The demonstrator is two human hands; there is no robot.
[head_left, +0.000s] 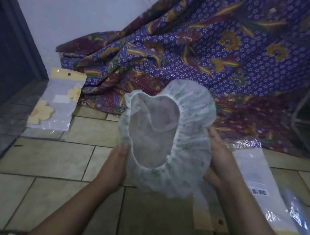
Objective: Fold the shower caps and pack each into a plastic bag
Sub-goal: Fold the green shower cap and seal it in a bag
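Observation:
A translucent white shower cap (194,115) with a faint green print and a ruffled elastic rim hangs in the air, its opening facing me. My left hand (115,163) holds its lower left rim, fingers behind the plastic. My right hand (218,158) grips the right rim, thumb on the ruffle. A plastic bag with yellow flowers (56,101) lies flat on the floor at the left. A clear plastic bag with a barcode label (260,182) lies on the floor at the right.
The floor is beige tile (48,162). A purple patterned cloth (209,51) is draped at the back and spills onto the floor. A dark door (2,46) stands at the left. More crinkled clear plastic (303,216) lies at the far right.

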